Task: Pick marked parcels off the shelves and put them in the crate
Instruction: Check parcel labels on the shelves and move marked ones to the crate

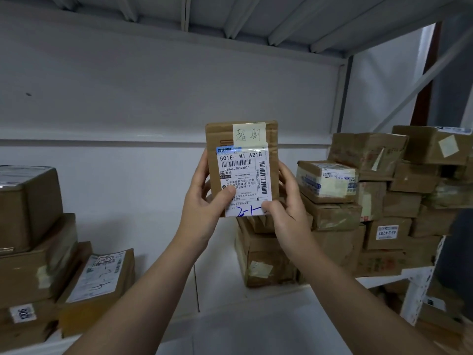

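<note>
1. 2 bare forearms are seen rising from the view's bottom edge, over the front of the white shelf (230,326).
2. L hand (204,201): wrapped round the parcel's left side; thumb pressed on the label's lower left, fingers hidden behind.
3. R hand (284,208): clamped on the parcel's lower right corner; thumb laid on the label's bottom edge, fingers curled behind the right side.
4. Parcel (222,134): small brown cardboard pkg, held upright in the air above the shelf's middle, clear of its surface, label side facing the camera.
5. Shipping label (243,175): white, printed "501E- M1 A21B", w/ barcodes and blue handwriting at the bottom. A pale yellow note (247,134) w/ 2 handwritten characters is stuck at the parcel's top.
6. Shelf's left end: stacked boxes (33,252) are seen, w/ a flat labelled parcel (99,280) leaning by them at the front.
7. Shelf's right end: a box pile (384,201) is heaped several layers high toward the back right corner; 1 taped box (263,257) sits just behind the R hand.
8. Farthest: a pale back wall (153,98), and above it the ribbed underside of an upper shelf (230,16).
</note>
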Demonstrator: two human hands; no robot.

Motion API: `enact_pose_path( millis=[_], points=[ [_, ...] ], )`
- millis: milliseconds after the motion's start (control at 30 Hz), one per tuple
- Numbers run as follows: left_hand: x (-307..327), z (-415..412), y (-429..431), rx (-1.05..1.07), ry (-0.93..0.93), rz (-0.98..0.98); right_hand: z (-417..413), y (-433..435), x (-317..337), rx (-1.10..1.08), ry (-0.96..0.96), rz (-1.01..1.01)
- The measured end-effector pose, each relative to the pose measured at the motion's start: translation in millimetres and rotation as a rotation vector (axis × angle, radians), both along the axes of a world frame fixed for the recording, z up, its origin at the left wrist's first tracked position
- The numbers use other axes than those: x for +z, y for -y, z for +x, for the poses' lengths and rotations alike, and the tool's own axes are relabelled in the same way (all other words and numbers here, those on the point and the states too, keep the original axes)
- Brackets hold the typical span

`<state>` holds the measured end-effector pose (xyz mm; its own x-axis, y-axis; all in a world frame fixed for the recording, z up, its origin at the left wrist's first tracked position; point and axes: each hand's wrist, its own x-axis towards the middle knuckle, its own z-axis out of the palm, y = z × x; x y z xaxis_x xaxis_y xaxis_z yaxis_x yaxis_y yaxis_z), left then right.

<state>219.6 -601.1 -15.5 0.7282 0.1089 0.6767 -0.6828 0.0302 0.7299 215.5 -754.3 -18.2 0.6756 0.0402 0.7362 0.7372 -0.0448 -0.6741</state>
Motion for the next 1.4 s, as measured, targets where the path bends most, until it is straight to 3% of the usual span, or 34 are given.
enact_pose_path(
  millis=[300,633,933,1233,1400],
  points=[
    [-31,-17,22,0.02,0.085,0.115,-31,8,-35,-0.125,-0.069,0.139],
    [-81,-70,83,-0.094,0.005,0.188,-107,69,-86,-0.343,-0.163,0.092],
    [-139,-187,233,-0.398,-0.146,0.142,-252,207,-146,-0.574,-0.299,0.129],
    [-207,-304,386,-0.655,-0.288,0.368,-418,335,-213,-0.79,-0.556,0.323],
    [-243,-340,448,-0.771,-0.34,0.505,-471,386,-246,-0.935,-0.667,0.357]
  ],
)
